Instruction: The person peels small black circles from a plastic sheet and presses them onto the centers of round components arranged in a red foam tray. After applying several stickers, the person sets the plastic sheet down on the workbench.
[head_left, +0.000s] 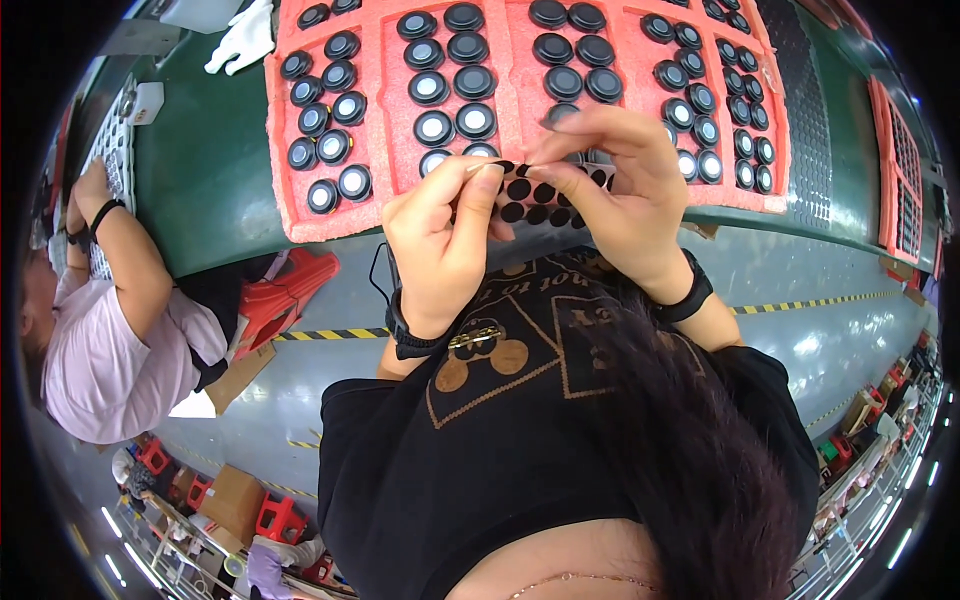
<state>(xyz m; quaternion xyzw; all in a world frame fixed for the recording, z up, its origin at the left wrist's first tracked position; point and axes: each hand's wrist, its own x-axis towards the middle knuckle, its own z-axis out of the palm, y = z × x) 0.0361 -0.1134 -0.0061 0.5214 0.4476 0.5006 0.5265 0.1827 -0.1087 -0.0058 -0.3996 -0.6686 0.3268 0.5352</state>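
Observation:
Both my hands meet in front of my chest, at the near edge of a pink foam tray [510, 130]. My left hand [440, 240] is closed on a sheet of round black stickers [537, 214], its thumb and forefinger pinched at the upper edge. My right hand [630, 190] pinches with thumb and forefinger at a black round sticker [522, 171] beside the left fingertips. Whether that sticker is fully off the sheet is too small to tell. Rows of black round parts [433, 128] with pale centres sit in the tray, some hidden behind my hands.
The tray lies on a green bench [215, 160]. A white glove [243, 38] lies at its far left corner. A co-worker [120, 340] sits at the left near a red stool [290, 300]. Another pink tray [895, 165] stands at the far right.

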